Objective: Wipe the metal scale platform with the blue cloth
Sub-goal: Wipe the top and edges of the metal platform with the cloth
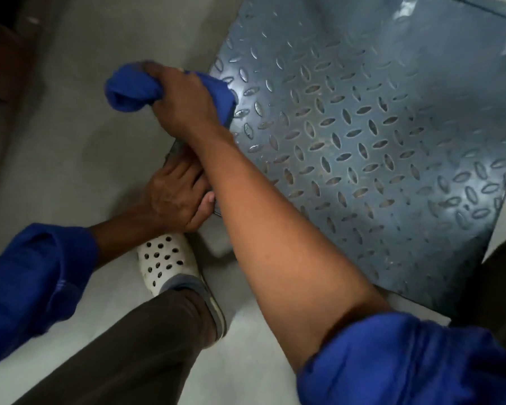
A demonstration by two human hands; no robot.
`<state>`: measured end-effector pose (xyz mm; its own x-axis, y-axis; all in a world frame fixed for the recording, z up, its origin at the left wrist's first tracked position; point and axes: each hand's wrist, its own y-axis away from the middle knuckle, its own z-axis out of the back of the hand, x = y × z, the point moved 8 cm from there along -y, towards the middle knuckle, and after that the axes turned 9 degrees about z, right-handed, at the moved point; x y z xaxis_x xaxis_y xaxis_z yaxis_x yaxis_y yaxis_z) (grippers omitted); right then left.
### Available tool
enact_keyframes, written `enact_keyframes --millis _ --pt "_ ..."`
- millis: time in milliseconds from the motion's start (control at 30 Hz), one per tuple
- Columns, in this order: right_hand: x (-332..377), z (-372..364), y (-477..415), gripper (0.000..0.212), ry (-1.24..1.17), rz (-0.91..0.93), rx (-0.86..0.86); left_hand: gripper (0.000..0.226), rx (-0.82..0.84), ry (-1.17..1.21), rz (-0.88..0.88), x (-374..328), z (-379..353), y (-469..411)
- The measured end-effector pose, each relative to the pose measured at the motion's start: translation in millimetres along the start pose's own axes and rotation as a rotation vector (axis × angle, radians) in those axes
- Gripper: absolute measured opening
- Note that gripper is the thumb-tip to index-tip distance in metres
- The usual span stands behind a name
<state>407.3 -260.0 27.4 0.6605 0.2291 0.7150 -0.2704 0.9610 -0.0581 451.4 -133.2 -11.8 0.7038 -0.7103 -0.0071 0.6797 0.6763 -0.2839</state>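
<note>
R hand (181, 103) is gripping the blue cloth (129, 92), fingers curled tight round the bunched-up fabric, and pressing it down on the left edge of the metal scale platform (362, 141), w/ part of the cloth hanging off past the edge. Platform is diamond-plate steel, sitting flat on the grey floor (100, 171). L hand (173, 197) is resting at the platform's near corner, fingers partly tucked under the R forearm, so can't tell if it's actually gripping. White clog (164, 261) is standing just beside that corner, right below the L hand.

Rolled blue sleeves (38, 267) — brown trousers (146, 346) — white perforated clog (170, 261).
</note>
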Motion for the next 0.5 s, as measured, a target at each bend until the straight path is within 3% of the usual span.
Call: enact_keyframes --millis 200,333,500 --pt "-26 79 155 0.078 -0.020 -0.105 -0.450 0.069 0.227 0.069 0.280 -32 -18 -7" --pt "-78 135 285 0.088 0.147 -0.307 -0.514 0.076 0.256 0.187 0.125 -103 -13 -28" --pt "-148 206 358 0.085 0.343 -0.595 -0.520 0.084 0.333 0.183 -0.059 -180 -23 -56"
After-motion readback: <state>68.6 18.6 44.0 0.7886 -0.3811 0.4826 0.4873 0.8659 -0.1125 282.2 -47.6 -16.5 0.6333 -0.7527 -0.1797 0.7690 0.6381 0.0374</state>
